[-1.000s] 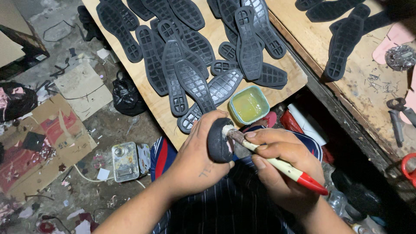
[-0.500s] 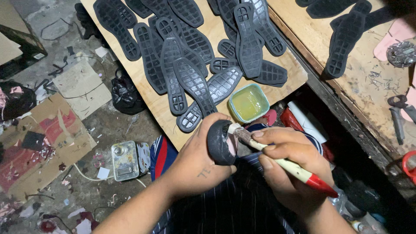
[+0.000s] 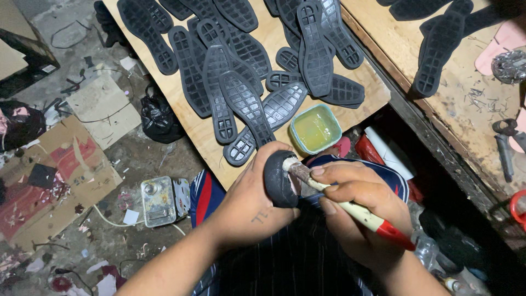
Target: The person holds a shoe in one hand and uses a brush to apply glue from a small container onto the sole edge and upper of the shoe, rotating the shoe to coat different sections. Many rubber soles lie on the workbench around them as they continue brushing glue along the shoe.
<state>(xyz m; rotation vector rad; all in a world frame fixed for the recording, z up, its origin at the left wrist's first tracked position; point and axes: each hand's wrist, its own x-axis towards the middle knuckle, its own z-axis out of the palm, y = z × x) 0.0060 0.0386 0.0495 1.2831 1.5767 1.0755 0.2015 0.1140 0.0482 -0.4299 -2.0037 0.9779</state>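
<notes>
**Sole in hand, brush at its edge**

Sole piece (image 3: 278, 180), dark rubber and rounded, sits over the lap just below the near edge of the wooden board.

- Far left, floor: flattened cardboard (image 3: 52, 181), a black bag (image 3: 159, 116), one small metal tin (image 3: 159, 200), loose scraps and a white cord.
- Left hand (image 3: 249, 205): fingers curled and closed around the sole piece, gripping it from below and behind, its pale inner face turned toward the brush.
- Board (image 3: 192, 129): dark patterned soles (image 3: 244, 101) lie heaped and overlapping; about fourteen show, though some run out of frame, so the count is rough. One shallow tub of yellowish glue (image 3: 315, 129) stands at the board's near corner, just beyond the hands.
- Right hand (image 3: 359, 211): fingers pressed together, pinching one brush (image 3: 350, 207) with a cream handle and red end. Its bristle tip touches the sole piece's inner face.
- Change: compared with a second ago, the brush handle lies a little flatter and the tip sits slightly further up the rim, while the sole piece is held at much the same spot. I read that as strokes being worked around the edge, not a fresh dip in the tub.
- Right, tabletop (image 3: 460, 112): three or four more dark soles (image 3: 433, 52), one pink piece, one foil wad, pliers at the frame edge.
</notes>
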